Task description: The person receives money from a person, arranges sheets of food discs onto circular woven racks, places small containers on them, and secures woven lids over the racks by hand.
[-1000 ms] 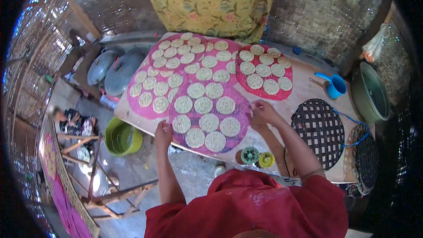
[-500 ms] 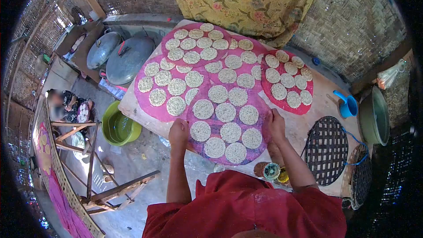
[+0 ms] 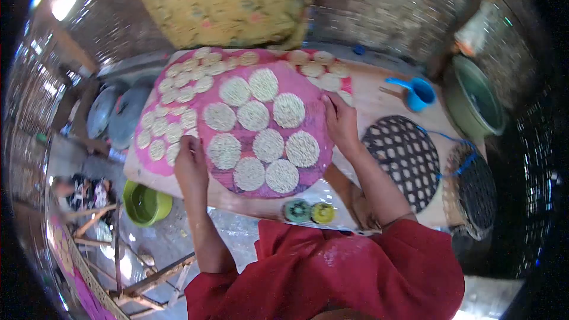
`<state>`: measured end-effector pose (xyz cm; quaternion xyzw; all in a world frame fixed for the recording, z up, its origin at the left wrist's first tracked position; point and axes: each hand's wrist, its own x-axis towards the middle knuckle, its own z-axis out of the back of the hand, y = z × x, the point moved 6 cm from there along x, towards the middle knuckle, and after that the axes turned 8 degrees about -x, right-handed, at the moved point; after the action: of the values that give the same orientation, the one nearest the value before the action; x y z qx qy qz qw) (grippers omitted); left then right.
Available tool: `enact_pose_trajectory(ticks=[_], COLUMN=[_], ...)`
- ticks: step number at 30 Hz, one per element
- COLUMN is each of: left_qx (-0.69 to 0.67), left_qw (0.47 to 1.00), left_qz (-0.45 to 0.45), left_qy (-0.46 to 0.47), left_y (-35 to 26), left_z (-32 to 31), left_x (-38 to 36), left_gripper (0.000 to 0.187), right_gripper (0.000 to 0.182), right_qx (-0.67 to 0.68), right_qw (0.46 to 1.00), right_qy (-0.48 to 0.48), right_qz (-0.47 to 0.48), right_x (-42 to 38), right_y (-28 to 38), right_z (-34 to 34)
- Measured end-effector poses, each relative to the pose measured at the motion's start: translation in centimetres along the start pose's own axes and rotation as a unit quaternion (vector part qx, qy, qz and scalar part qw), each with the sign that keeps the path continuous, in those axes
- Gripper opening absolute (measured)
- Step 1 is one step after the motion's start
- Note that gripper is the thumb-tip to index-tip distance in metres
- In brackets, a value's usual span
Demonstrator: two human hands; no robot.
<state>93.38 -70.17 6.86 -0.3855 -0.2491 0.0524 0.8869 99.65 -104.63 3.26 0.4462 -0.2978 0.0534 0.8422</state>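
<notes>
A round pink tray (image 3: 308,92) carries several pale noodle discs (image 3: 253,115) and is lifted above the wooden table (image 3: 379,98). My left hand (image 3: 191,166) grips its left rim and my right hand (image 3: 341,121) grips its right rim. Under and behind it lie more pink trays (image 3: 155,169) covered with the same discs (image 3: 178,93). The picture is blurred by motion.
Two dark woven racks (image 3: 406,157) lie on the table at the right, a blue scoop (image 3: 418,93) and a green pot (image 3: 474,101) beyond them. Two small cups (image 3: 309,211) stand at the front edge. Grey lids (image 3: 112,115), a green bucket (image 3: 145,204) and a seated person (image 3: 74,192) are left.
Both hands closed on the nearest tray's rims and raised it off the stack toward me. The view swung and blurred.
</notes>
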Motion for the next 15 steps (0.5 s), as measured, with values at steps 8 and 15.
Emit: enact_pose_trajectory(ticks=[8, 15], left_qx=[-0.103, -0.049], left_qw=[0.988, 0.976], left_qz=[-0.060, -0.088], left_qy=[0.093, 0.192], left_y=[-14.5, -18.0], left_z=[-14.5, -28.3], left_x=[-6.2, -17.3], left_gripper=[0.021, 0.017], right_gripper=[0.020, 0.019], right_qx=[-0.113, -0.182], right_qw=[0.993, 0.979], right_qy=[-0.040, 0.056], right_qz=[-0.021, -0.069], right_x=[1.1, -2.2], right_y=[-6.7, -20.9], right_z=[24.3, 31.8])
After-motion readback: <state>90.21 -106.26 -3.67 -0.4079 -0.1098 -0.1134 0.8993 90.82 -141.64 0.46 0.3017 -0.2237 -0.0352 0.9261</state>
